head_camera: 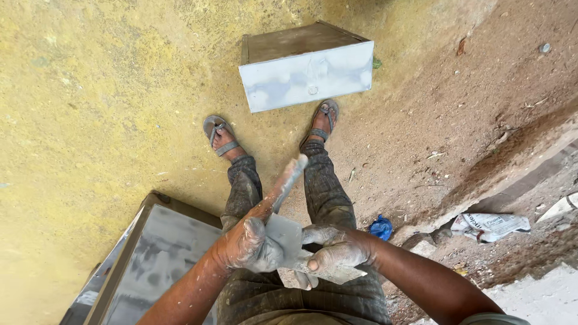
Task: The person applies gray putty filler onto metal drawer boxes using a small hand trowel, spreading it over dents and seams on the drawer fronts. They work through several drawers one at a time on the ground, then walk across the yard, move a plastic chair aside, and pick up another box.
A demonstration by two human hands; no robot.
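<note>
Yellow dust coats the ground (90,90) on one side and gives way to bare brown dirt on the other, as if sanding or filler powder has settled where the work is done. On it, ahead of the sandalled feet, lies a drawer (306,71) with its grey-primed face turned toward the person, within easy reach. A second primed panel (153,259) sits low beside the left leg, face up. Crumpled newspaper (490,224) and a blue scrap (381,228) lie off by the rubble edge, out of the way.

Both hands meet over the lap. The left hand (250,244) is closed around a putty knife (286,180), its grey-caked blade pointing away. The right hand (337,253) pinches a flat scraper (289,238) between thumb and fingers, held against the knife, seemingly so paste can pass from one blade to the other.
</note>
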